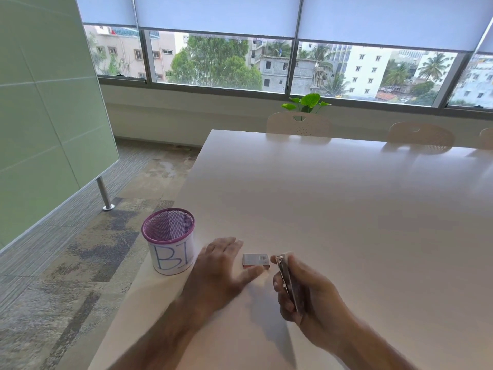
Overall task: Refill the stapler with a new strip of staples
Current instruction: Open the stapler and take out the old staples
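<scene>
Thin shiny metal stapler (289,284) gripped in right hand (312,303). Small flat silver staple box (256,260) on smooth white table (333,204). Left hand (221,265) spread flat, holding nothing.

Two hands are in view: the left hand (222,265) and the right hand (309,295). There is one stapler (289,283). There is one small box of staples (256,260). One mesh cup (169,240) with a purple rim stands near the corner of the table, and there is one table (333,198). Three chairs show along its far side: one (298,124) on the left, a second (420,134) to the right of it, and a third (486,138) cut off by the edge. One green plant (306,101) stands by the window. One green board (40,102) stands on the floor.
</scene>
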Motion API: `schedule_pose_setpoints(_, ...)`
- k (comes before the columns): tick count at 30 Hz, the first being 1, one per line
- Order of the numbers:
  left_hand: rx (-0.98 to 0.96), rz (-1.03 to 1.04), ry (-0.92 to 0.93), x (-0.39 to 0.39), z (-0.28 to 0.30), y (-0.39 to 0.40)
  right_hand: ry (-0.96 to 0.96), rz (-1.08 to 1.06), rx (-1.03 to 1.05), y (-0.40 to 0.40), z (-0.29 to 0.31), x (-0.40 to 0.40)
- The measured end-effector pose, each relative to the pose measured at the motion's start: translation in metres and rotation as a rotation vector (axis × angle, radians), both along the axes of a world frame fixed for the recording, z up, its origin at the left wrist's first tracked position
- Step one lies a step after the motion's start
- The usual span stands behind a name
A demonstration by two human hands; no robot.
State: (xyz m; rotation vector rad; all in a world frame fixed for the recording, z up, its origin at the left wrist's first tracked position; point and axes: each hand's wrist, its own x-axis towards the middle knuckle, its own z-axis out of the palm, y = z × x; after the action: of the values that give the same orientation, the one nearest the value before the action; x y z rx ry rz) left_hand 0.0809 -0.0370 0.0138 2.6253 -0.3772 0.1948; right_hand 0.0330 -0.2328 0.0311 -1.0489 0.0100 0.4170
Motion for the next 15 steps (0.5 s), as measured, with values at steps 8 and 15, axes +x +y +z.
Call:
schedule_pose_setpoints(8, -1.013, -0.108, 0.164, -0.022, 0.012, -0.029, -0.229, -0.173, -0.232, 0.019, 0.005, -0.002)
schedule_pose_setpoints(15, -1.320, -0.113, 0.352, -0.031, 0.018, -0.041, -0.363, -0.288, -0.287, 0.023, 0.008, -0.005)
